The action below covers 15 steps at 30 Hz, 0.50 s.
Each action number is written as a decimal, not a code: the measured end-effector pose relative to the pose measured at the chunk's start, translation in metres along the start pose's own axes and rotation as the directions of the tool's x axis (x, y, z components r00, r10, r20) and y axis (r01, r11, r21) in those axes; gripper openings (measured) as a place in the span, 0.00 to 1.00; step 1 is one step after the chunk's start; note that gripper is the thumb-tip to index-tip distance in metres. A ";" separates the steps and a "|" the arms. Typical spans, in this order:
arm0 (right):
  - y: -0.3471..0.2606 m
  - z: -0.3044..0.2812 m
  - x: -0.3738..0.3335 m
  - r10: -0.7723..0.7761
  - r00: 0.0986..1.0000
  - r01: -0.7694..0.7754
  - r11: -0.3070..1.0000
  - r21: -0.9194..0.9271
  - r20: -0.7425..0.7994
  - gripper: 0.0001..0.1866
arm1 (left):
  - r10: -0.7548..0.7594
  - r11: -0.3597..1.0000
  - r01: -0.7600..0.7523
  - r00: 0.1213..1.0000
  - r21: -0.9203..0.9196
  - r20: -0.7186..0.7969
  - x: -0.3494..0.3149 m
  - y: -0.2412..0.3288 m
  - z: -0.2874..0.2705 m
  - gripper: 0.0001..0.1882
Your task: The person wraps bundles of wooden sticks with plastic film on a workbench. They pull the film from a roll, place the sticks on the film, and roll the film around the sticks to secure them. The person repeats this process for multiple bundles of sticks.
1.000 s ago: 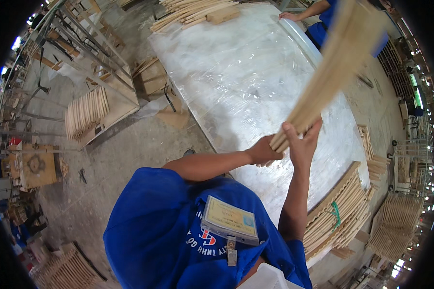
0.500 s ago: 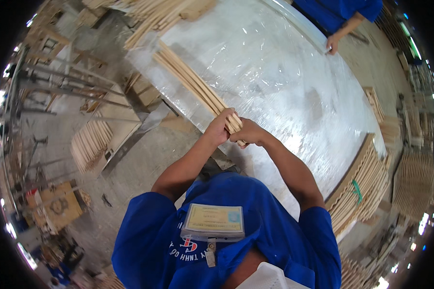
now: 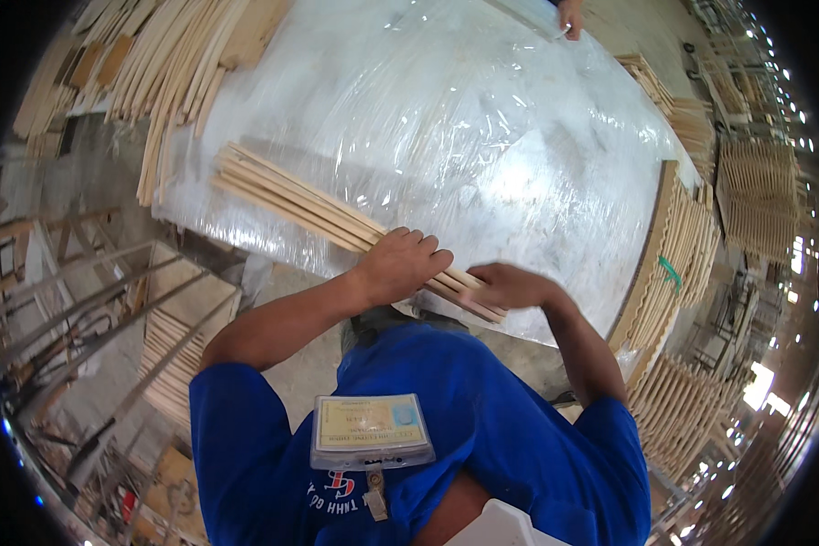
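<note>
A bundle of several slim wooden strips (image 3: pixel 300 202) lies slanting over the film-covered table's near edge, its far end toward the left. My left hand (image 3: pixel 402 266) is closed over the bundle from above, fingers wrapped round it. At the bundle's right end is my right hand (image 3: pixel 514 287), its fingertips against the strips and smeared by motion. The strips' right ends show between and below both hands, slightly uneven. Beneath them, the tabletop (image 3: pixel 382 118) is wrapped in shiny clear plastic film.
Loose wooden strips (image 3: pixel 177 73) are heaped at the far left. On the right edge stands a stack of wavy-edged slats (image 3: pixel 673 255) with a green tie. Another person's hand (image 3: pixel 570 18) touches the far edge. Metal bars (image 3: pixel 91 300) and more stacked wood (image 3: pixel 760 196) flank the table.
The bundle has swung flatter, its far end lower and further left. My left hand has moved to an overhand grip; my right hand has shifted right to the end. The view has turned.
</note>
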State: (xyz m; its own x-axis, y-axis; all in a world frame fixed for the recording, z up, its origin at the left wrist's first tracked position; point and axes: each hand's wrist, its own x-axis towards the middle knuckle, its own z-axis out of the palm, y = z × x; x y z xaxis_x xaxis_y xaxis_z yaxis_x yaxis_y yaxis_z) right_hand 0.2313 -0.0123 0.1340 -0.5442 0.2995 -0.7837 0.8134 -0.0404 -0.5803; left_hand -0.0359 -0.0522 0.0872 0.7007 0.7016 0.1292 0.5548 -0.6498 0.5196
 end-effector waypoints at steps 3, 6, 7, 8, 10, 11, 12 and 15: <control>0.003 -0.050 0.046 0.300 0.790 0.064 0.827 0.559 -0.534 0.44 | 0.007 0.999 -0.006 1.000 -0.048 0.011 0.009 -0.005 -0.041 0.17; 0.012 -0.080 0.104 0.285 0.593 -0.152 0.958 0.243 -0.753 0.53 | 0.025 0.993 -0.023 1.000 -0.120 0.010 0.024 0.006 -0.077 0.18; 0.021 -0.080 0.119 0.223 0.555 -0.272 0.959 0.079 -0.801 0.46 | 0.037 0.989 -0.038 0.999 -0.143 -0.011 0.030 0.009 -0.084 0.18; 0.040 -0.072 0.129 0.126 0.559 -0.195 0.981 0.017 -0.820 0.41 | 0.040 0.992 -0.037 0.999 -0.120 0.016 0.037 0.010 -0.084 0.19; 0.047 -0.045 0.132 0.066 0.477 -0.105 0.994 0.017 -0.877 0.31 | 0.010 0.996 -0.007 0.999 -0.088 0.030 0.024 0.008 -0.080 0.19; 0.050 -0.019 0.134 0.121 0.413 -0.042 0.993 0.114 -0.903 0.26 | -0.008 0.999 0.011 0.998 -0.053 0.055 0.020 0.005 -0.072 0.20; 0.056 0.008 0.122 0.184 0.458 0.124 0.956 0.267 -0.870 0.25 | -0.016 0.999 0.017 0.999 -0.036 0.046 0.012 0.001 -0.062 0.20; 0.092 0.090 0.082 0.330 0.533 0.341 0.759 0.554 -0.779 0.20 | -0.083 0.996 0.077 0.973 0.035 0.214 0.020 -0.001 -0.027 0.22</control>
State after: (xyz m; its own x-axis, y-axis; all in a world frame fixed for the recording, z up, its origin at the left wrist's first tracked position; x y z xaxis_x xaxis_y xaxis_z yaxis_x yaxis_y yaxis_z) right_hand 0.2424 -0.0770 -0.0037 0.1383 0.8892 -0.4362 0.3181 -0.4570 -0.8307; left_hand -0.0347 -0.0301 0.1127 0.7324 0.6738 -0.0983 0.6224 -0.6040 0.4978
